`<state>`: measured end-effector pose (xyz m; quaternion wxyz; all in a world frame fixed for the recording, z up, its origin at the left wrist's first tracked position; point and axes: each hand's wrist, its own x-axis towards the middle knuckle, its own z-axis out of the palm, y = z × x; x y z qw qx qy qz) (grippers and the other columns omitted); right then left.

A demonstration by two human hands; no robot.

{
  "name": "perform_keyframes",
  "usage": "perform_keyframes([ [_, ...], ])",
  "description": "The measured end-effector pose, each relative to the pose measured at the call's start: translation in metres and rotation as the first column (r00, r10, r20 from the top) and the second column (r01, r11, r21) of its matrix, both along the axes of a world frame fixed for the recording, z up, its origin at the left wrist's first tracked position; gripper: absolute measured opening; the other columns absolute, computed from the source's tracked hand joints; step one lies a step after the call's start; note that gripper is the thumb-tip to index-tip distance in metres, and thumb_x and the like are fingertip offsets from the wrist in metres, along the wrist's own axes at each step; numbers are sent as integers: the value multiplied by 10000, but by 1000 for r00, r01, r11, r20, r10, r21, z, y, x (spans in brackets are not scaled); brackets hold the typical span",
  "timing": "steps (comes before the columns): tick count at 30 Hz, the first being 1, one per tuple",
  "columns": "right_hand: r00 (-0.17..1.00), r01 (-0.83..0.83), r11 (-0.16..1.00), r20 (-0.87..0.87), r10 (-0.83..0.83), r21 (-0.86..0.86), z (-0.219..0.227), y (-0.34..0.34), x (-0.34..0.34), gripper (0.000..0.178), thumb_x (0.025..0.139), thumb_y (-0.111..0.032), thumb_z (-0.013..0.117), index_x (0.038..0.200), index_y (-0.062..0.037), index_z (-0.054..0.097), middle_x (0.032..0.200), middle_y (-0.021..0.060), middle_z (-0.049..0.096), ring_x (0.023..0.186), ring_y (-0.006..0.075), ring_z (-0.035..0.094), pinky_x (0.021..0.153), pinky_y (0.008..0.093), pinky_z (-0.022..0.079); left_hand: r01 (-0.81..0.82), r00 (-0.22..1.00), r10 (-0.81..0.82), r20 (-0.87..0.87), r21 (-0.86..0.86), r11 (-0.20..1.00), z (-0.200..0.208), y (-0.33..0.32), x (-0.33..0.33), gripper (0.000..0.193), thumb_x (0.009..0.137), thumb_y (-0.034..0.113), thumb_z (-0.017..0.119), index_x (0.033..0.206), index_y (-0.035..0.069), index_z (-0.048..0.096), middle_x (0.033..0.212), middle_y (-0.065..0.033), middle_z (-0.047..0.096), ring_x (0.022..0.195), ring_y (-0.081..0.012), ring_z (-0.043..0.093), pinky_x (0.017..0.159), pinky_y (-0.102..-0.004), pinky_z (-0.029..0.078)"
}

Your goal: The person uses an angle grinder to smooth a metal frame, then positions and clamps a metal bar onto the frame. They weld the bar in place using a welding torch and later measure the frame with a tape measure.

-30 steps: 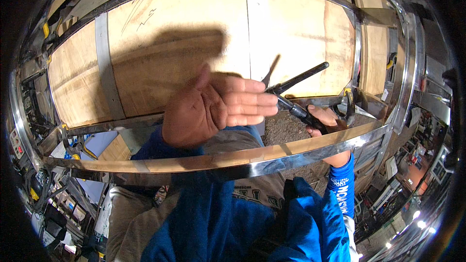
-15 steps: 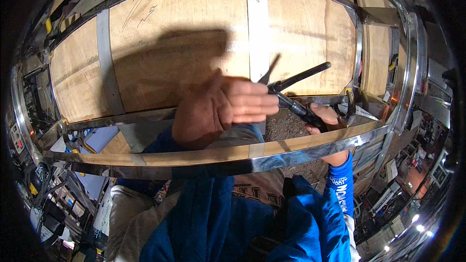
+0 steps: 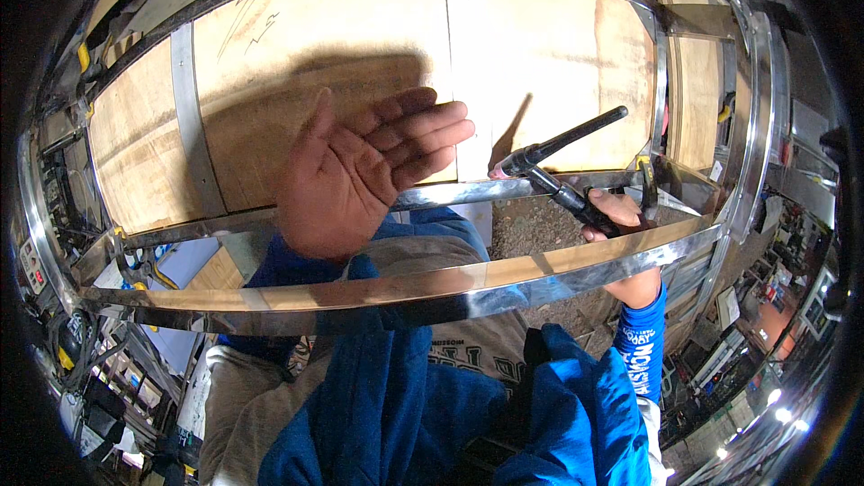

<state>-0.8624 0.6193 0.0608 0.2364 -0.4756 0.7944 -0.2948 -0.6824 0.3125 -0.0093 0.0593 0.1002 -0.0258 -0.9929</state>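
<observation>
My left hand (image 3: pixel 346 184) is held up with its palm showing, fingers stretched out and nothing in them. It is above the near metal rail, in front of the plywood panel (image 3: pixel 324 27). In my right hand (image 3: pixel 621 209) is a black TIG welding torch (image 3: pixel 562 193), gripped round its handle. The torch's long back cap points up and right, and its short pinkish nozzle faces left, close to the shiny metal rail (image 3: pixel 513 189). A nearer shiny metal bar (image 3: pixel 405 306) crosses in front of both forearms and hides part of the right wrist.
A metal strip (image 3: pixel 463 54) runs down the plywood. A clamp with yellow parts (image 3: pixel 646 182) sits right of the torch, and another clamp (image 3: pixel 135 256) grips the frame at left. The frame's upright post (image 3: pixel 760 135) stands at right. Cluttered benches lie beyond.
My left hand has moved left, away from the torch, and its fingers have spread a little. The torch and my right hand have shifted slightly right.
</observation>
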Motion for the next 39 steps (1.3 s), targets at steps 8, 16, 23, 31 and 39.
perform_keyframes([
  [8, 1000, -28, 1000, -2, 28, -5, 1, 3, 0, 437, 886, 27, 723, 1309, 25, 612, 1254, 203, 683, 973, 308, 657, 849, 397, 523, 69, 998, -68, -19, 77, 995, -8, 23, 0, 865, 1098, 596, 232, 1484, -164, 375, 1514, -428, 390, 1472, -508, 371, 1234, -517, 348],
  [16, 993, -87, 994, -73, 91, 59, 6, 2, -3, 438, 873, 18, 747, 1295, 41, 628, 1301, 210, 674, 1132, 330, 668, 964, 420, 515, 293, 920, -270, 284, -39, 955, 8, 56, -2, 899, 1071, 638, 334, 1479, -161, 388, 1498, -411, 436, 1427, -449, 473, 1192, -476, 407],
  [23, 987, -146, 985, -59, 152, 90, -3, 7, -4, 516, 860, 43, 753, 1347, 50, 583, 1341, 185, 669, 1161, 323, 658, 994, 418, 518, 220, 967, -214, 138, -25, 975, 0, 49, 0, 820, 1094, 578, 314, 1482, -138, 415, 1497, -381, 464, 1430, -445, 473, 1218, -495, 364],
  [31, 985, 166, 983, -30, -169, -84, -16, 8, 6, 622, 822, 58, 766, 1399, 0, 542, 1246, 158, 666, 1055, 282, 655, 896, 379, 534, -203, 979, 201, -39, -61, 977, -1, 6, 8, 724, 1123, 479, 256, 1494, -125, 401, 1493, -374, 470, 1442, -480, 438, 1225, -540, 358],
  [39, 697, 630, 773, 496, -518, -78, -76, 37, 37, 578, 906, 36, 719, 1431, -25, 486, 1181, 77, 615, 1012, 151, 623, 877, 302, 542, -257, 964, 263, -31, -343, 903, -8, -10, 38, 624, 1131, 407, 291, 1489, -85, 428, 1467, -335, 521, 1411, -471, 478, 1192, -545, 411],
])
